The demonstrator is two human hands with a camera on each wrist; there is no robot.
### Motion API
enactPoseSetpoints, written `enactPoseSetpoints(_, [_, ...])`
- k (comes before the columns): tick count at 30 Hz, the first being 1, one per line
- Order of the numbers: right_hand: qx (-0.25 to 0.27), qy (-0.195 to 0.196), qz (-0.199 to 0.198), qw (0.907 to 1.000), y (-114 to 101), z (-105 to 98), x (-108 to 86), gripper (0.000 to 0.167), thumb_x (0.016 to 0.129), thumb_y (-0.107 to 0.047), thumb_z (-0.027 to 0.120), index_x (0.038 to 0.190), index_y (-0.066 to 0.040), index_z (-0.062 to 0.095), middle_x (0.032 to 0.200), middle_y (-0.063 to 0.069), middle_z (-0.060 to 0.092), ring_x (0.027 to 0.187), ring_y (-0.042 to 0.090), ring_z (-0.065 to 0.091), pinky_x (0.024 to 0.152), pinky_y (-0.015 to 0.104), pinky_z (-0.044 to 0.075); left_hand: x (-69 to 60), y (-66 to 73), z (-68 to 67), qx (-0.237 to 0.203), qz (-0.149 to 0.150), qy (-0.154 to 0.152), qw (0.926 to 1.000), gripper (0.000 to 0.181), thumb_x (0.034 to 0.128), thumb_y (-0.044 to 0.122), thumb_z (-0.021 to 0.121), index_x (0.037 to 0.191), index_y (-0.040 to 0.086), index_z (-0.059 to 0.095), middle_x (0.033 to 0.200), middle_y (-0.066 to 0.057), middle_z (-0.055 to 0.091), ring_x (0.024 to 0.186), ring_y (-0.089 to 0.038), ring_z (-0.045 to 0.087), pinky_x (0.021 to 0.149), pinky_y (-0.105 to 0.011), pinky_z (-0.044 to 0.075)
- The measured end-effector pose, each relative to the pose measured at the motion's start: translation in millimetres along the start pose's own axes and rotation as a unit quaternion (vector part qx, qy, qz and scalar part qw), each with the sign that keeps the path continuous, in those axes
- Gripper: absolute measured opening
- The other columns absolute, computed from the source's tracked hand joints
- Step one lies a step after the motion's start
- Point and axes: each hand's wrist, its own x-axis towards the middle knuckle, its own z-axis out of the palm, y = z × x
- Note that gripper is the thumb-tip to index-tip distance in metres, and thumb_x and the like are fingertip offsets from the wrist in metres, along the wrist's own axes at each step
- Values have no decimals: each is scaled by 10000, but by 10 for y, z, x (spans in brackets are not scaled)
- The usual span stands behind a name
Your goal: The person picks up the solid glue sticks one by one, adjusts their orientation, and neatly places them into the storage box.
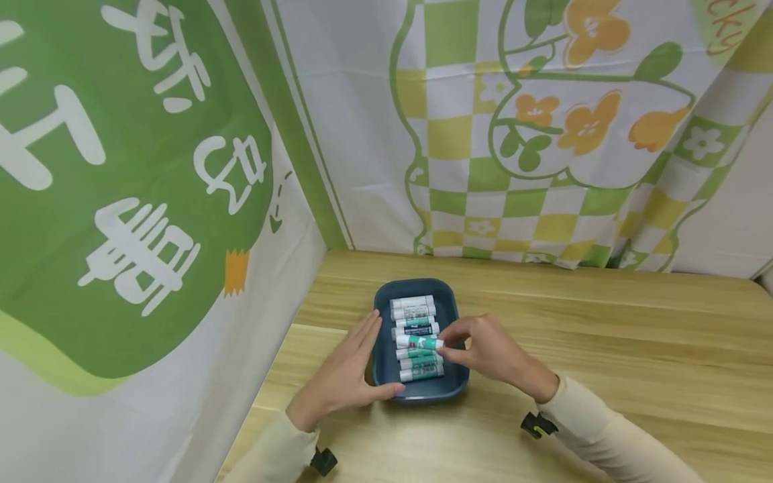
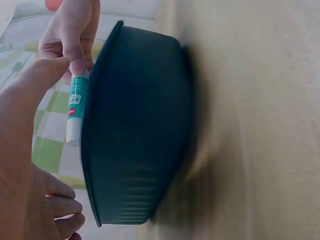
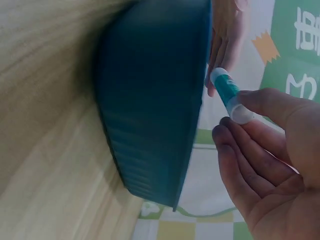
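A dark blue plastic bin (image 1: 423, 397) stands on the table and holds a row of several glue sticks (image 1: 421, 373), white with green or dark labels, lying side by side. Above the row, my right hand (image 1: 486, 349) pinches one end of a white and green glue stick (image 1: 419, 343) between thumb and fingers. The right wrist view shows that glue stick (image 3: 229, 92) raised above the bin's rim. My left hand (image 1: 345, 369) lies along the bin's left side with its fingers extended, the thumb near the front left corner. The left wrist view shows the bin's outer wall (image 2: 135, 125).
The wooden table (image 1: 604, 349) extends to the right of the bin. A white and green printed cloth (image 1: 531, 201) hangs behind it, and another green cloth (image 1: 151, 168) hangs along the left. Dark devices (image 1: 537, 424) are strapped on both wrists.
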Motion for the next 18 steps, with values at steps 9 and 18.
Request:
enactPoseSetpoints(9, [10,-770,-430,9961,-10,113,-3,61,895,-108,842,953,-89,833,912,23,822,780,19,722,666,177,607,-74,-36,88,485,-59,-49,9988,1299,827,885,591,1696,40,124,1798,-108,67,1673,-282,94,1339,-517,207])
enactPoseSetpoints(18, [62,-1460,-465,9882,-22,189,2,55,912,-92,823,964,-75,834,937,47,825,820,13,737,713,188,626,-80,-52,128,560,-19,-21,9984,1293,832,885,583,1690,23,145,1794,-132,90,1671,-292,109,1335,-509,226])
